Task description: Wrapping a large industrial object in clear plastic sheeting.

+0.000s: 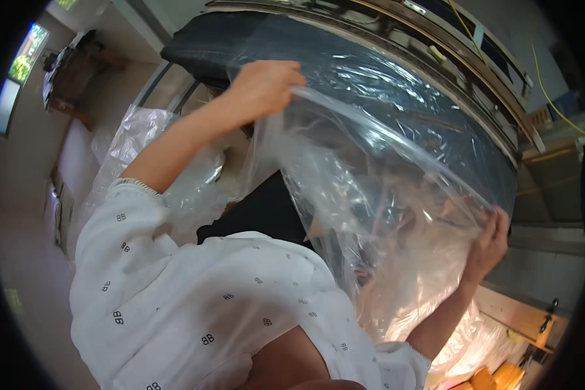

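Observation:
A large sheet of clear plastic film [344,175] is stretched between my two hands, its upper part folded or gathered into a taut band. My left hand [266,88] is closed on the film near the dark padded piece. Lower and to the right, my right hand [489,246] grips the other end of the band. Behind the film lies a long dark upholstered piece [208,42], with shiny clear plastic over most of its surface. The film hangs down in loose folds in front of me, toward my lap.
Beyond the dark piece runs a wooden frame [500,107] with a yellow cord [546,91] near it. More crumpled plastic [143,133] lies at left, and another heap [474,338] at lower right. An orange-handled clamp [545,325] stands by a wooden board.

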The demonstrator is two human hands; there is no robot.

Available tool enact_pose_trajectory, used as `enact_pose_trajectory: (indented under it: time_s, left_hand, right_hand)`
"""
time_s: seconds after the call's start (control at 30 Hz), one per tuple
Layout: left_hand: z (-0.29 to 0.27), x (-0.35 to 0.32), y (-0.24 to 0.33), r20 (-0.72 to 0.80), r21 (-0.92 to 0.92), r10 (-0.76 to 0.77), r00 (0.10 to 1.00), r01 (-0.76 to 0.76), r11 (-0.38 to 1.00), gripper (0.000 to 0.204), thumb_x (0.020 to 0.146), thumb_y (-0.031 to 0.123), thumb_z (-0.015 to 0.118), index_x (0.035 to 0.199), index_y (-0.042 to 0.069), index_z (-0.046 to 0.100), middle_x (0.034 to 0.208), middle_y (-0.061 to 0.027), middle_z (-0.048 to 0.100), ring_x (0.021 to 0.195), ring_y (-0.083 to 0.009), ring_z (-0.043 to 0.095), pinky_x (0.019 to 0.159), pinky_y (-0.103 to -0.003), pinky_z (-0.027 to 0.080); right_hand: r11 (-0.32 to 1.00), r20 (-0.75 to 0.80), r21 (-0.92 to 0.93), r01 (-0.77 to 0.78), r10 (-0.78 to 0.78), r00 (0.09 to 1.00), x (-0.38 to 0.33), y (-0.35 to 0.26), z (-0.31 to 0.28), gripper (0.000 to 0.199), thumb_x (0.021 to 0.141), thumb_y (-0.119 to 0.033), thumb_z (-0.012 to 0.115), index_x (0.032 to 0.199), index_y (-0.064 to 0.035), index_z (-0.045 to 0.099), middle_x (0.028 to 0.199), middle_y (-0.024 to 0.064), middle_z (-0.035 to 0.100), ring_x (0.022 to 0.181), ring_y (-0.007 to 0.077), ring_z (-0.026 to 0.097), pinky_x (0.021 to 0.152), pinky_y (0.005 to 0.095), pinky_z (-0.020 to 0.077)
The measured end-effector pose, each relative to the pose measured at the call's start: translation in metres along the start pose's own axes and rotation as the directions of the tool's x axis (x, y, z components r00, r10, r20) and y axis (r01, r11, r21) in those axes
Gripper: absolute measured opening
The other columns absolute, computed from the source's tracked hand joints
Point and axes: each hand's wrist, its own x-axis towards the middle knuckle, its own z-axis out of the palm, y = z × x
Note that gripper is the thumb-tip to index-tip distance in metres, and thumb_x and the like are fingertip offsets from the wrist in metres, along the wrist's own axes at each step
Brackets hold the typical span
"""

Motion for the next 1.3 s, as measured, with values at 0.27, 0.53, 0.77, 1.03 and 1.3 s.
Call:
enact_pose_trajectory:
  time_s: [0.27, 0.53, 0.77, 1.03, 1.3]
  left_hand:
    - [-0.082, 0.003, -0.114, 0.356, -0.645, -0.171, 0.919, 0.374, 0.666, 0.020, 0.070, 0.015, 0.053, 0.087, 0.007, 0.061, 0.077, 0.0022, 0.060, 0.064, -0.0075, 0.056, 0.058, -0.019, 0.041]
    - [-0.019, 0.041, -0.129, -0.587, -0.305, -0.333, 0.738, 0.180, 0.935, 0.024, 0.077, 0.023, 0.061, 0.091, 0.005, 0.059, 0.080, -0.0060, 0.060, 0.066, -0.0143, 0.058, 0.063, -0.030, 0.045]
    - [0.043, -0.009, -0.094, -0.136, -0.011, 0.130, 0.982, -0.133, 0.991, 0.049, 0.078, 0.037, 0.061, 0.120, 0.011, 0.052, 0.126, -0.0069, 0.047, 0.116, -0.0241, 0.043, 0.091, -0.040, 0.035]
    - [0.049, 0.058, -0.179, -0.354, -0.119, -0.324, 0.877, 0.301, 0.946, 0.037, 0.074, 0.040, 0.065, 0.093, 0.008, 0.064, 0.095, -0.0072, 0.062, 0.084, -0.0217, 0.059, 0.070, -0.032, 0.045]
    - [0.068, 0.126, -0.200, -0.094, -0.297, -0.527, 0.844, 0.482, 0.824, 0.044, 0.069, 0.050, 0.065, 0.077, 0.007, 0.068, 0.071, -0.0080, 0.064, 0.070, -0.0202, 0.061, 0.067, -0.032, 0.046]
  right_hand:
    - [0.945, -0.120, -0.300, -0.128, 0.095, 0.988, 0.031, 0.054, -0.053, 0.021, 0.093, -0.018, 0.042, 0.095, -0.0011, 0.054, 0.080, 0.0083, 0.056, 0.073, 0.0159, 0.050, 0.071, 0.0258, 0.0416]
    - [0.901, 0.169, -0.431, -0.039, 0.123, 0.978, 0.068, 0.144, -0.033, 0.024, 0.090, -0.023, 0.045, 0.083, -0.0009, 0.051, 0.069, 0.0090, 0.052, 0.062, 0.0173, 0.046, 0.061, 0.0295, 0.0409]
    - [0.832, 0.274, -0.555, -0.017, 0.202, 0.940, 0.077, 0.172, -0.031, 0.033, 0.090, -0.029, 0.047, 0.077, 0.0016, 0.047, 0.064, 0.0142, 0.046, 0.057, 0.0191, 0.039, 0.055, 0.0319, 0.0376]
    - [0.935, 0.258, -0.349, -0.061, 0.159, 0.953, 0.082, 0.181, -0.014, 0.031, 0.090, -0.027, 0.048, 0.078, 0.0016, 0.049, 0.062, 0.0093, 0.045, 0.059, 0.0132, 0.037, 0.055, 0.0287, 0.0370]
    - [0.948, 0.232, -0.311, -0.065, 0.142, 0.962, 0.079, 0.177, -0.010, 0.029, 0.090, -0.025, 0.048, 0.075, 0.0002, 0.046, 0.062, 0.0026, 0.041, 0.060, 0.0095, 0.036, 0.054, 0.0251, 0.0343]
